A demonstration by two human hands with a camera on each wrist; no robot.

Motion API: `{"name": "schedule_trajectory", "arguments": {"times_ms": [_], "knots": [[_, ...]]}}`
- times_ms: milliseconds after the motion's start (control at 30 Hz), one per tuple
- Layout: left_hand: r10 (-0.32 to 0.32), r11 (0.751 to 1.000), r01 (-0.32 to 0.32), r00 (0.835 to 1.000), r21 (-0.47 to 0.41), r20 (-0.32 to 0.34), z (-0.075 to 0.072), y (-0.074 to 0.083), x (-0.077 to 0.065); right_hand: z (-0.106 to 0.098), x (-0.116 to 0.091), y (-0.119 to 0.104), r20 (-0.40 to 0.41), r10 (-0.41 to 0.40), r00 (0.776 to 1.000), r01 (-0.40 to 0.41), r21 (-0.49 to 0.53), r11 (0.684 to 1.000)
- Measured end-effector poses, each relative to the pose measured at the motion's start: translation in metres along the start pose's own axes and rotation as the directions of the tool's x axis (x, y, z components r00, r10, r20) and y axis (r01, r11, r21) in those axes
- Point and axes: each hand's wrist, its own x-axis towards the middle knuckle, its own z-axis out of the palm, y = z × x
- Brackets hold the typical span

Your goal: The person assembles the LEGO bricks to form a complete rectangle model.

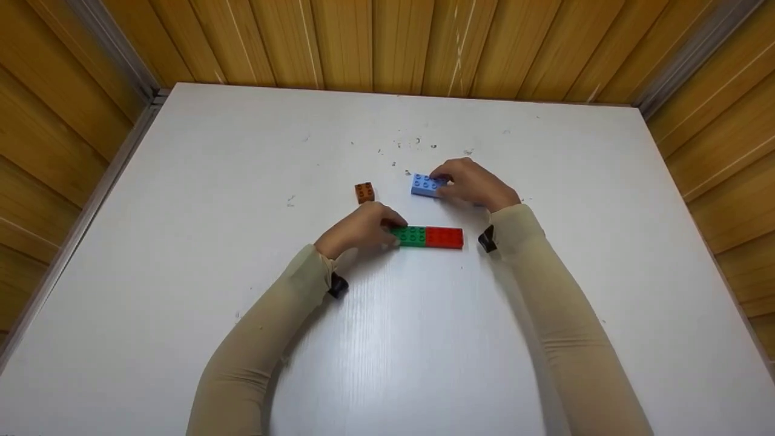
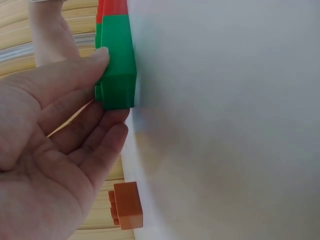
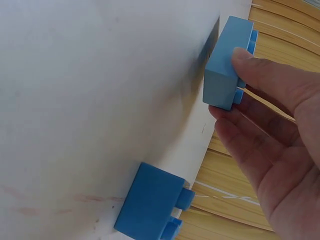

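My left hand [image 1: 363, 227] pinches the left end of a green toy building brick [image 1: 413, 236], thumb on its near side in the left wrist view. A red brick [image 1: 445, 237] sits end to end with the green one, forming a row. Farther back, my right hand [image 1: 475, 183] pinches a light blue brick [image 1: 424, 185] with studs up; whether it touches the table I cannot tell. In the right wrist view a second, darker blue brick [image 3: 150, 202] stands near that hand; the head view hides it behind the hand.
A small orange-brown brick [image 1: 364, 192] stands just beyond my left hand, left of the light blue brick. The white table [image 1: 375, 351] has small dark marks toward its back. Wood-patterned walls [image 1: 399, 45] border the back and both sides.
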Motion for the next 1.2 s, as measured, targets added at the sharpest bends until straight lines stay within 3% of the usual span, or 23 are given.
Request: {"name": "schedule_trajectory", "arguments": {"times_ms": [500,867,1200], "knots": [[-0.033,0.999,0.033,0.999,-0.02,-0.007,0.0,0.002,0.0,-0.004,-0.016,-0.003,0.004,-0.094,0.996,0.094,-0.007,0.996],[-0.013,0.999,0.012,0.999,-0.037,-0.03,0.002,-0.002,0.001,-0.004,-0.029,-0.005,0.032,-0.156,0.987,0.156,-0.01,0.988],[-0.047,0.998,0.046,0.999,-0.051,-0.02,0.001,-0.002,0.001,-0.001,-0.036,-0.009,0.051,-0.196,0.979,0.197,-0.025,0.98]]}}
